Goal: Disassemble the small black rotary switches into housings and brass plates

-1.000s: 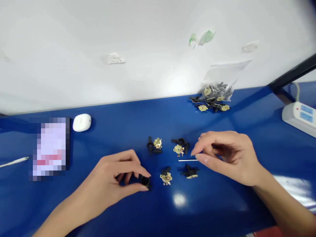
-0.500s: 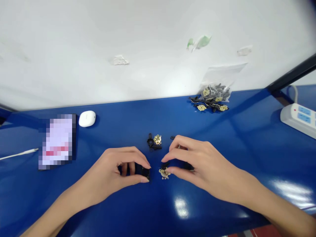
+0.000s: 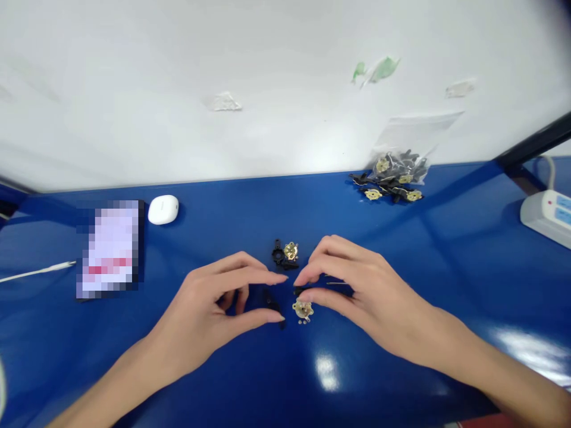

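My left hand (image 3: 214,303) lies on the blue table (image 3: 401,249), thumb and curled fingers closed round a small black part (image 3: 270,301), with the index finger stretched above it. My right hand (image 3: 357,291) faces it, thumb and index finger pinched on a black-and-brass part (image 3: 302,309) that touches the table. The two sets of fingertips almost meet. Another black-and-brass part (image 3: 285,255) lies loose just behind them. A thin white pin (image 3: 335,283) shows partly under my right fingers.
A clear bag of similar parts (image 3: 399,166) leans on the white wall, with loose ones (image 3: 388,193) in front. A white oval object (image 3: 163,209), a blurred card (image 3: 111,249) and a white stick (image 3: 38,271) lie at left. A power strip (image 3: 548,214) sits far right.
My right hand moved left from the white pin to the black-and-brass part and closed on it. My left hand stayed on its black part and lifted its index finger.
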